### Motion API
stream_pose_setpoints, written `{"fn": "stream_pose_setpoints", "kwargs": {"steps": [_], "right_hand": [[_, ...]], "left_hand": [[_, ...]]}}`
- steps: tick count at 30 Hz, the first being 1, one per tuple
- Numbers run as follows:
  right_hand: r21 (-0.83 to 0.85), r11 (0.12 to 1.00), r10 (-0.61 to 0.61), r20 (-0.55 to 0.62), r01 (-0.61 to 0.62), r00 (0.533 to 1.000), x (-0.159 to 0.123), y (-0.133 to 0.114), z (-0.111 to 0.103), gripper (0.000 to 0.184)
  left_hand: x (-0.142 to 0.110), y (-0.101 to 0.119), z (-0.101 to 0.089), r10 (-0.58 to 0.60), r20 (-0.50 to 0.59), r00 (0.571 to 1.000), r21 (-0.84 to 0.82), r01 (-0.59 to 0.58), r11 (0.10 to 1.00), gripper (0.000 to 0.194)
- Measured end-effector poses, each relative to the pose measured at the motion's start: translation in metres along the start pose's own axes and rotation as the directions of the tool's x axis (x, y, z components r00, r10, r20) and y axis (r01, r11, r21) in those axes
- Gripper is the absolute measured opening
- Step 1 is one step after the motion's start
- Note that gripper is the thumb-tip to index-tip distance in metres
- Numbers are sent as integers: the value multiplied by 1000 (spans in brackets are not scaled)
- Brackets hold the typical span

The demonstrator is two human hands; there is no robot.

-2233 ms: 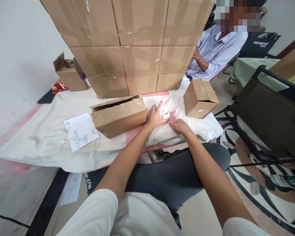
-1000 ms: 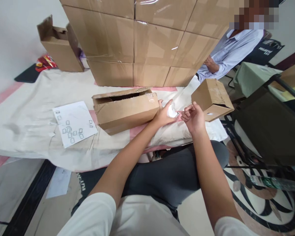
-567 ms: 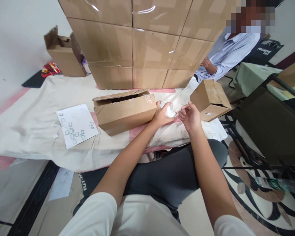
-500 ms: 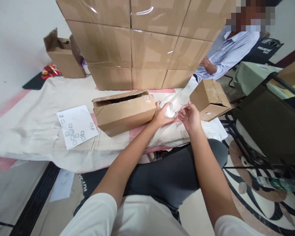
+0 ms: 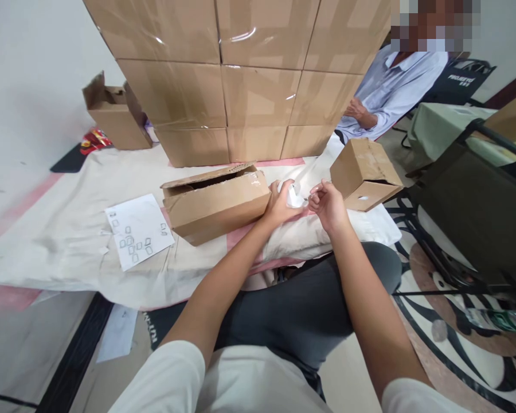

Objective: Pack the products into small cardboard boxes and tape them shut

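Observation:
My left hand is wrapped around a small white crumpled piece that looks like paper or tissue. My right hand is raised just right of it, palm up, with fingers curled and tips drawn together; whether anything is pinched in them cannot be made out. Beside my left hand lies a long cardboard box, its top flap slightly lifted over a dark gap. A smaller cardboard box stands tilted beyond my right hand.
A wall of taped cartons rises behind the cloth-covered surface. To the left lie a sheet with drawn squares, an opened carton and a red packet. Another person sits at the back right, near a dark folding chair.
The view has shifted slightly, so the cartons appear lower. My left hand keeps its hold on the white piece, and my right hand's curled fingers have barely moved.

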State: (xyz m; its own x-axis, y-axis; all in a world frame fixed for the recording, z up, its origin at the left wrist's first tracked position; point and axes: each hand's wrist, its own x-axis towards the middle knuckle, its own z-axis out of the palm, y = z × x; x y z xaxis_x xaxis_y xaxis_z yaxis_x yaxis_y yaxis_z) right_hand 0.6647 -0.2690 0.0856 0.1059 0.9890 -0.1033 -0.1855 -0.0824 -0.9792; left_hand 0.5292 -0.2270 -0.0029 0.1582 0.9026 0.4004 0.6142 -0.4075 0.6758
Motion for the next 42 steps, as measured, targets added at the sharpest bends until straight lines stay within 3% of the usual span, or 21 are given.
{"fn": "stream_pose_setpoints", "kwargs": {"steps": [6, 11, 14, 16, 18, 22, 24, 27, 31, 37, 40, 42], "right_hand": [[-45, 999, -2, 18, 3, 1000, 2, 3, 2, 48], [-102, 991, -77, 51, 82, 996, 1, 9, 3, 47], [-168, 972, -152, 91, 166, 984, -2, 10, 5, 49], [-187, 958, -196, 128, 217, 972, -7, 9, 6, 50], [-183, 945, -241, 168, 270, 956, -12, 6, 8, 50], [-162, 920, -300, 294, 357, 908, -24, -2, 8, 50], [-173, 909, -301, 358, 380, 884, -29, -5, 7, 51], [-179, 899, -293, 435, 401, 851, -31, -6, 5, 50], [-159, 892, -297, 498, 423, 815, -32, -6, 5, 50], [-199, 877, -351, 357, 438, 866, -38, -9, 24, 63], [-231, 875, -333, 346, 424, 877, -40, -8, 28, 65], [-292, 855, -316, 364, 429, 876, -39, -9, 29, 65]], "left_hand": [[1, -5, 7, -18, -14, 1000, -47, 17, 999, 106], [-2, -6, 7, -36, 17, 999, -73, 37, 997, 103], [-7, -2, 1, -40, -23, 999, -129, 36, 991, 87], [-13, 2, -5, -41, -24, 999, -239, 35, 971, 58], [-22, 8, -10, -51, 26, 998, -424, 57, 904, 36], [-38, 29, -23, -88, 173, 981, -778, 191, 598, 61], [-42, 44, -34, -89, 147, 985, -830, 172, 530, 63], [-43, 64, -57, -22, -60, 998, -770, -32, 637, 45], [-46, 75, -86, 202, -291, 935, -490, -328, 808, 26], [-58, 74, -104, 306, -405, 862, -204, -411, 888, 26], [-62, 80, -116, 353, -424, 834, -182, -460, 869, 26], [-64, 85, -132, 375, -490, 787, -182, -513, 839, 26]]}}
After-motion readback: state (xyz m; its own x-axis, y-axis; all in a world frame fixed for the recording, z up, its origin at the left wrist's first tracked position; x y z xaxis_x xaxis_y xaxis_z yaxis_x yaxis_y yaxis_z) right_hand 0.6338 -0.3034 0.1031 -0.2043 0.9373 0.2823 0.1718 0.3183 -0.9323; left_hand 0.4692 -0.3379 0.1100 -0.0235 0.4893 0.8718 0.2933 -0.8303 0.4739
